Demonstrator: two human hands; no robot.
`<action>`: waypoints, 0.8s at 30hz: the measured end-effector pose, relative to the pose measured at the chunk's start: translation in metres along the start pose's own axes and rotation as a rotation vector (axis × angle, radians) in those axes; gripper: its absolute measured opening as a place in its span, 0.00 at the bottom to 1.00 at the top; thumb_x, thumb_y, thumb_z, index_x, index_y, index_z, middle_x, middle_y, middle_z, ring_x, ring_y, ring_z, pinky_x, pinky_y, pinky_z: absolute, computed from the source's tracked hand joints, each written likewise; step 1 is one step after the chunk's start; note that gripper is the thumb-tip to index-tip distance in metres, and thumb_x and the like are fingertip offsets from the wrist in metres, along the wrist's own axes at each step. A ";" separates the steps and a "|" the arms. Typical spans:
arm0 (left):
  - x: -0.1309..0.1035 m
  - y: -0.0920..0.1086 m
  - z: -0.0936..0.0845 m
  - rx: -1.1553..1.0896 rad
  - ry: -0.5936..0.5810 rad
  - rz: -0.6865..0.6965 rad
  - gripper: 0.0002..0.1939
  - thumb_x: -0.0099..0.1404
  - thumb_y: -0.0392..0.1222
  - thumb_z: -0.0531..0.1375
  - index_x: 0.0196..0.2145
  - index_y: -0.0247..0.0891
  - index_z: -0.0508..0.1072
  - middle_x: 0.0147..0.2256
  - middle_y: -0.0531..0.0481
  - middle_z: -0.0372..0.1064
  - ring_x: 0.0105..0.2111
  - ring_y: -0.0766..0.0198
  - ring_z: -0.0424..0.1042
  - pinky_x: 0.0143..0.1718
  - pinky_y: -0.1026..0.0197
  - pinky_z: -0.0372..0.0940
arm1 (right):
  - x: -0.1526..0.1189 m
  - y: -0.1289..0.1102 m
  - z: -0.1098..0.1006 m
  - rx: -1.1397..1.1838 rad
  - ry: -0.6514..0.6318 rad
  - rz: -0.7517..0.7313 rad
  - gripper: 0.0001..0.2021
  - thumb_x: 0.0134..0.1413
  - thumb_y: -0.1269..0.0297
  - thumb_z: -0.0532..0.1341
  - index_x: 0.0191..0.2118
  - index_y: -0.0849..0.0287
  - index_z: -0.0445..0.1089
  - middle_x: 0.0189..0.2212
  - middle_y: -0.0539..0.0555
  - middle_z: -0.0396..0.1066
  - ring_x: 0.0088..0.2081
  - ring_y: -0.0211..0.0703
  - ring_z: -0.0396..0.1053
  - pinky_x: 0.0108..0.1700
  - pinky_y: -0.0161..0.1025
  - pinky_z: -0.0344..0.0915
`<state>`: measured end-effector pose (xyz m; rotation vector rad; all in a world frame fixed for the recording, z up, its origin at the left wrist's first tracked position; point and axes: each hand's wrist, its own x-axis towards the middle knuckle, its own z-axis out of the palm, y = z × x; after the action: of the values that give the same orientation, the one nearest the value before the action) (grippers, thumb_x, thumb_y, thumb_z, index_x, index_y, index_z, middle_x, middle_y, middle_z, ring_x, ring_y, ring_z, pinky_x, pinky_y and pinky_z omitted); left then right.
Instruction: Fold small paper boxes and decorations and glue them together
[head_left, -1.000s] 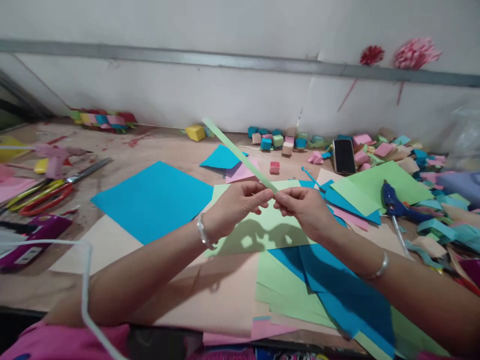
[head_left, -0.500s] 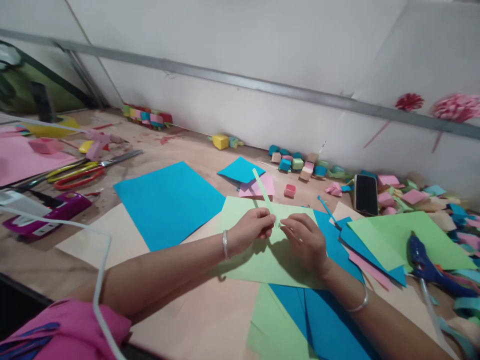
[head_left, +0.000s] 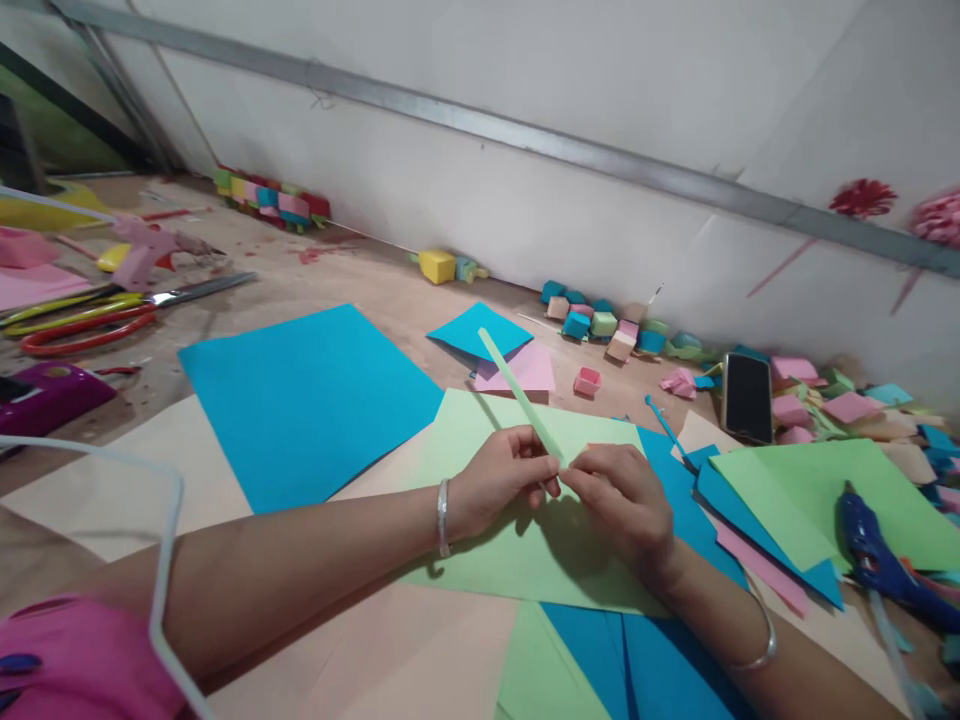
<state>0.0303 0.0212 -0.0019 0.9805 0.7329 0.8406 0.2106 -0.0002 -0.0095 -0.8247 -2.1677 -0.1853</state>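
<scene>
One green strip slants up from between the fingers.

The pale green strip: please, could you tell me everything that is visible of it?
The pale green strip is narrow, nearly straight and looks like paper. It slants up and leftward in the view, its free upper end showing against a small blue sheet. The left grip holds it near its hidden lower end; the right grip is right there, but whether it also pinches the strip is unclear.
</scene>
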 end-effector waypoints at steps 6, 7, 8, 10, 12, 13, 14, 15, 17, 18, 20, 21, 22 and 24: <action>-0.003 -0.004 0.003 0.134 0.076 0.071 0.07 0.56 0.35 0.63 0.32 0.32 0.69 0.21 0.52 0.68 0.19 0.71 0.67 0.18 0.71 0.62 | 0.000 -0.008 0.004 0.037 -0.036 0.093 0.08 0.58 0.72 0.58 0.33 0.55 0.74 0.29 0.53 0.72 0.33 0.41 0.68 0.36 0.40 0.64; -0.003 -0.004 0.004 0.145 0.083 0.085 0.08 0.55 0.35 0.63 0.32 0.32 0.68 0.22 0.52 0.68 0.20 0.69 0.69 0.19 0.70 0.63 | 0.001 -0.009 0.004 0.043 -0.046 0.104 0.08 0.59 0.72 0.58 0.33 0.55 0.74 0.30 0.54 0.72 0.33 0.41 0.68 0.36 0.40 0.64; -0.004 -0.004 0.004 0.144 0.085 0.099 0.09 0.55 0.36 0.64 0.33 0.32 0.68 0.22 0.52 0.68 0.21 0.68 0.70 0.20 0.69 0.64 | 0.001 -0.011 0.004 0.054 -0.054 0.119 0.08 0.59 0.72 0.57 0.34 0.55 0.74 0.31 0.54 0.72 0.34 0.42 0.68 0.36 0.40 0.65; -0.005 -0.004 0.004 0.129 0.081 0.112 0.12 0.54 0.36 0.66 0.35 0.33 0.67 0.23 0.52 0.69 0.21 0.67 0.72 0.20 0.69 0.65 | 0.002 -0.014 0.004 0.087 -0.056 0.158 0.09 0.60 0.72 0.56 0.35 0.55 0.73 0.32 0.55 0.72 0.36 0.43 0.69 0.37 0.40 0.66; -0.007 -0.003 0.005 0.128 0.070 0.113 0.13 0.54 0.37 0.66 0.35 0.33 0.67 0.23 0.53 0.69 0.20 0.68 0.71 0.20 0.68 0.66 | 0.002 -0.017 0.003 0.121 -0.043 0.200 0.09 0.61 0.71 0.55 0.36 0.56 0.72 0.33 0.56 0.72 0.37 0.43 0.69 0.39 0.41 0.67; -0.007 -0.003 0.005 0.132 0.065 0.119 0.13 0.54 0.38 0.66 0.35 0.33 0.67 0.24 0.53 0.69 0.20 0.69 0.71 0.20 0.68 0.67 | 0.002 -0.019 0.003 0.140 -0.035 0.225 0.08 0.61 0.71 0.55 0.36 0.56 0.72 0.33 0.56 0.71 0.37 0.43 0.69 0.39 0.41 0.67; -0.007 -0.003 0.005 0.138 0.060 0.128 0.13 0.55 0.38 0.66 0.35 0.32 0.68 0.24 0.52 0.69 0.20 0.68 0.71 0.21 0.67 0.68 | 0.003 -0.020 0.003 0.159 -0.029 0.253 0.07 0.60 0.71 0.56 0.36 0.56 0.71 0.33 0.56 0.71 0.37 0.43 0.69 0.38 0.41 0.67; -0.007 -0.003 0.006 0.146 0.055 0.141 0.12 0.55 0.39 0.66 0.35 0.32 0.68 0.25 0.51 0.70 0.21 0.68 0.72 0.21 0.67 0.68 | 0.003 -0.021 0.003 0.178 -0.026 0.282 0.07 0.60 0.71 0.56 0.35 0.56 0.71 0.33 0.55 0.71 0.36 0.43 0.69 0.37 0.40 0.67; -0.007 -0.003 0.006 0.170 0.051 0.167 0.12 0.55 0.39 0.66 0.35 0.32 0.69 0.27 0.50 0.71 0.22 0.67 0.72 0.22 0.66 0.70 | 0.003 -0.023 0.002 0.208 -0.028 0.334 0.06 0.59 0.71 0.57 0.33 0.56 0.69 0.31 0.55 0.70 0.35 0.42 0.68 0.34 0.39 0.66; -0.007 -0.003 0.006 0.182 0.054 0.178 0.12 0.55 0.39 0.66 0.35 0.32 0.69 0.27 0.49 0.72 0.23 0.67 0.73 0.22 0.66 0.70 | 0.003 -0.023 0.002 0.220 -0.035 0.355 0.06 0.59 0.70 0.57 0.32 0.56 0.69 0.31 0.54 0.70 0.34 0.43 0.68 0.33 0.39 0.66; -0.006 -0.004 0.006 0.197 0.065 0.191 0.10 0.55 0.37 0.65 0.34 0.32 0.69 0.27 0.49 0.72 0.22 0.66 0.73 0.21 0.66 0.70 | 0.003 -0.023 0.002 0.240 -0.047 0.405 0.05 0.58 0.69 0.57 0.31 0.56 0.68 0.30 0.54 0.70 0.33 0.43 0.68 0.32 0.39 0.65; -0.006 -0.005 0.006 0.200 0.070 0.190 0.09 0.55 0.36 0.65 0.33 0.32 0.69 0.27 0.50 0.72 0.22 0.66 0.73 0.21 0.66 0.70 | 0.002 -0.023 0.003 0.253 -0.050 0.442 0.04 0.58 0.68 0.58 0.32 0.56 0.68 0.30 0.53 0.70 0.33 0.43 0.68 0.32 0.39 0.65; -0.006 -0.005 0.006 0.202 0.074 0.186 0.08 0.55 0.35 0.64 0.33 0.33 0.69 0.27 0.50 0.72 0.22 0.66 0.73 0.21 0.66 0.70 | 0.002 -0.022 0.003 0.270 -0.052 0.484 0.03 0.57 0.67 0.59 0.32 0.56 0.68 0.30 0.53 0.71 0.32 0.42 0.68 0.32 0.39 0.66; -0.005 -0.007 0.006 0.206 0.076 0.180 0.07 0.56 0.33 0.63 0.34 0.33 0.70 0.27 0.50 0.72 0.23 0.66 0.73 0.22 0.65 0.71 | 0.001 -0.021 0.004 0.310 -0.049 0.567 0.02 0.56 0.66 0.61 0.35 0.56 0.68 0.30 0.53 0.71 0.31 0.42 0.68 0.32 0.39 0.67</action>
<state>0.0343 0.0124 -0.0051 1.2180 0.8163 0.9767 0.1945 -0.0150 -0.0087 -1.2211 -1.8528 0.4477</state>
